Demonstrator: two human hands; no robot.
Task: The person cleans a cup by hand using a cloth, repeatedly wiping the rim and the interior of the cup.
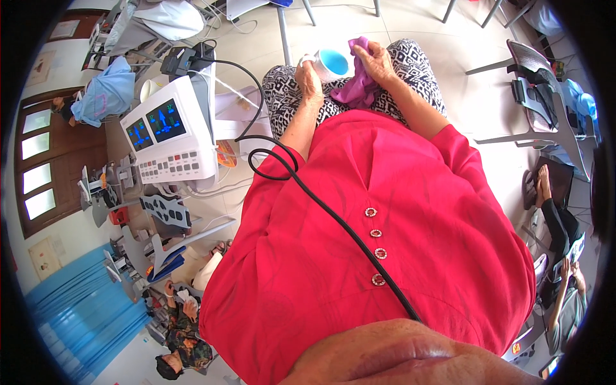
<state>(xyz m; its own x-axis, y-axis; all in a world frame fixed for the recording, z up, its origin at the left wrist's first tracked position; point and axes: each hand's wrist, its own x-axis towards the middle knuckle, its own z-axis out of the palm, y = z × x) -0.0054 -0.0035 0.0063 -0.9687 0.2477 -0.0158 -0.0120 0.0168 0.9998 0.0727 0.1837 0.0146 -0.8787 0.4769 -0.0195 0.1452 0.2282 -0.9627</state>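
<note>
Above my lap, my left hand (309, 79) grips a white mug (323, 72) by its handle. The mug has a light blue inside and tilts so that its opening faces up and to the right. My right hand (377, 62) pinches a purple cloth (362, 86) that hangs down onto my patterned trousers (417, 72). A narrow gap separates the cloth from the mug's rim. Whether the mug holds anything I cannot tell.
Left of me stands a white device (168, 134) with two lit screens and buttons. A black cable (332, 197) loops from it across my chest. Chairs (534, 91) stand on the right. Other people (187, 337) sit on both sides. Chair legs (284, 36) rise ahead.
</note>
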